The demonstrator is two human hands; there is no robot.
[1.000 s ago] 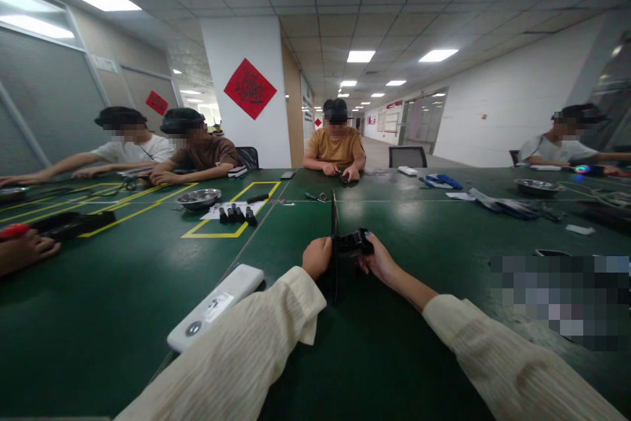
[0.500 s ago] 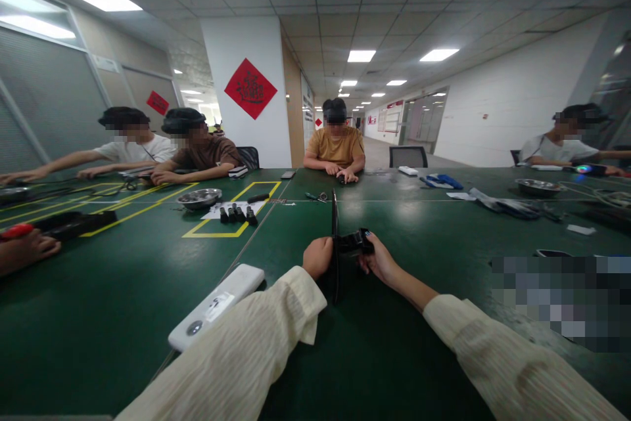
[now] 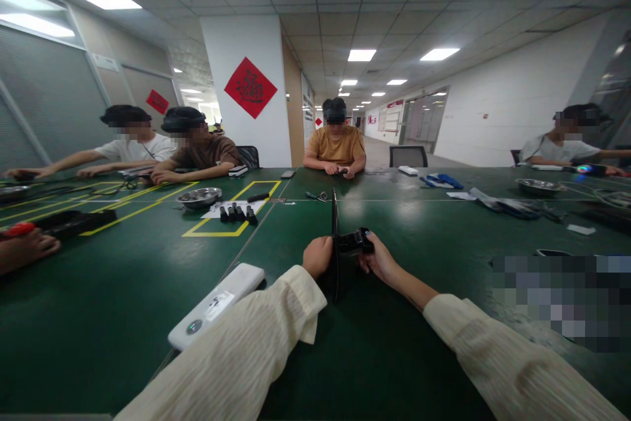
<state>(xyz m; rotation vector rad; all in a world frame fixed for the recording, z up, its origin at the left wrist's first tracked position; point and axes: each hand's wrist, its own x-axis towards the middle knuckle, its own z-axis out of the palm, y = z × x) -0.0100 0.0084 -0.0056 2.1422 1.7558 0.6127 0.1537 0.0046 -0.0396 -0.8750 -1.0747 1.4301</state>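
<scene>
A thin black panel stands upright over the table in front of me, seen almost edge-on. My left hand is closed on its left face, the fingertips hidden behind the panel and the sleeve. From its right face a blocky black part juts out sideways. Around the outer end of that part my right hand is closed, thumb on top and fingers beneath. Whether panel and part are joined I cannot tell. To the left of my left forearm lies a white oblong device with a label and a small round display.
The green table carries a metal bowl, several black cylindrical parts on white paper, and pliers. Blue-grey gloves and another metal bowl lie at the right. Several people sit around; a co-worker's hand grips something red.
My hands, the black panel and the blocky part stay almost in place. Across the table, a co-worker's hands have risen slightly with a small dark item. The white device's round display now shows green.
</scene>
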